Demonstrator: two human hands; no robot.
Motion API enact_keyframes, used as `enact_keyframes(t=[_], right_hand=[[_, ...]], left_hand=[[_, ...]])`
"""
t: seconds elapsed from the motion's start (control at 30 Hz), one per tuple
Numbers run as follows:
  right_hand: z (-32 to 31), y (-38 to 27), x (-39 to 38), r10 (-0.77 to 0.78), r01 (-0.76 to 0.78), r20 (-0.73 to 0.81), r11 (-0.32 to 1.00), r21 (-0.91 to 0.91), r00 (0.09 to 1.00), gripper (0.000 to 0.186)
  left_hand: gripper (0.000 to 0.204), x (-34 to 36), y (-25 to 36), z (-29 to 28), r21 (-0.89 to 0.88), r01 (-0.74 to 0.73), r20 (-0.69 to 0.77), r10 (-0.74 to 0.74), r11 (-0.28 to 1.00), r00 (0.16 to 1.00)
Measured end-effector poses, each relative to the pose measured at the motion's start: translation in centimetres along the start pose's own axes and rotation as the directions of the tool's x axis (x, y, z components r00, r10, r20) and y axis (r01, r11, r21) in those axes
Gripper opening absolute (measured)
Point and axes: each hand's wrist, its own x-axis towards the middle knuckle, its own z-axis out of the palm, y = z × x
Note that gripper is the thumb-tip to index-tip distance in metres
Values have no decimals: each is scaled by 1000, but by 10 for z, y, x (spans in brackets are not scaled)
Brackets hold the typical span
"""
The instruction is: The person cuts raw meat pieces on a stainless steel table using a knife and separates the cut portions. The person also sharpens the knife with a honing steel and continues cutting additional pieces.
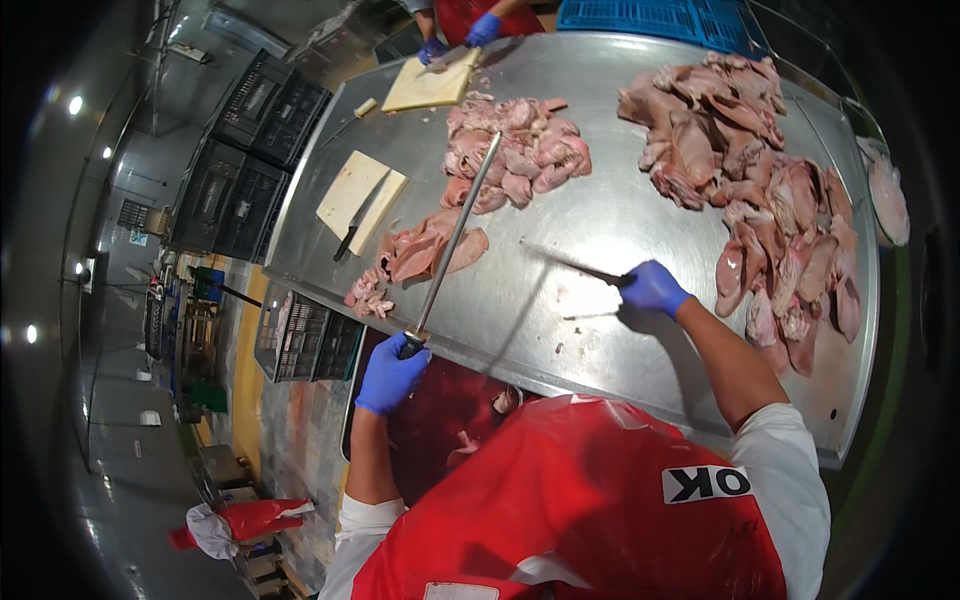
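Observation:
In a blue glove, my left hand [393, 372] is closed round the dark handle of a sharpening steel [458, 238], whose long rod points up and away over the table. My right hand [655, 288], gloved in blue too, grips a knife [575, 264] with its blade directed left, apart from the steel. Both are held above the metal table [520, 340]. Beyond the steel lies a heap of pink meat pieces [520, 150], with flatter pieces [430, 248] left of the rod. A larger pile of meat [750, 180] lies to the right.
A second knife [362, 215] rests on a white cutting board [345, 195] at the left. Across the table, a co-worker's gloved hands [460, 40] work over another board [420, 85]. Black crates [240, 150] stand left, a blue crate [640, 18] at the far edge. Another person [245, 525] is lower left.

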Motion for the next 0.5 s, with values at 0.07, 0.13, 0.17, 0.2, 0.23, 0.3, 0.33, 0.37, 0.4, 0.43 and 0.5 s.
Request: enact_keyframes(t=[0.07, 0.13, 0.17, 0.2, 0.23, 0.3, 0.33, 0.37, 0.4, 0.43, 0.5], right_hand=[[19, -43, 5, -2, 99, -352, 961, 259, 936, 25], [21, -107, 13, -154, 442, -727, 869, 223, 669, 14], [16, -141, 5, -283, 526, -786, 848, 63, 550, 10], [18, -153, 3, -351, 493, -767, 868, -53, 537, 13], [20, -159, 4, -417, 456, -736, 875, -164, 534, 16], [22, -91, 39, -326, 522, -771, 853, 9, 548, 18], [24, -42, 60, 216, 399, -836, 800, 448, 505, 20], [13, 45, 73, 514, 2, -694, 803, 596, 505, 27], [0, 79, 55, 551, -135, -726, 825, 549, 412, 29], [-9, 54, 41, 539, -105, -726, 827, 552, 427, 27], [8, 2, 19, 403, -1, -794, 892, 452, 455, 23]], left_hand=[[8, 2, -5, 23, -68, 20, 65, -15, 997, 998], [8, 9, -4, 55, -93, 5, 98, 4, 996, 995], [8, 6, -1, 67, -95, 8, 119, 4, 995, 993], [9, 7, 4, 80, -100, -1, 148, 16, 995, 989], [9, 8, 9, 85, -108, -1, 176, 20, 994, 984], [11, -1, 22, 80, -71, 5, 167, 7, 997, 986], [11, -7, 27, 71, -83, -2, 160, 16, 997, 987], [12, -8, 31, 64, -98, -24, 163, 39, 995, 986], [18, -10, 13, 51, -56, -48, 141, 56, 997, 988], [18, -15, 5, 46, -54, -10, 112, 16, 999, 994], [20, -17, -5, 52, -45, 55, 113, -50, 997, 992]])
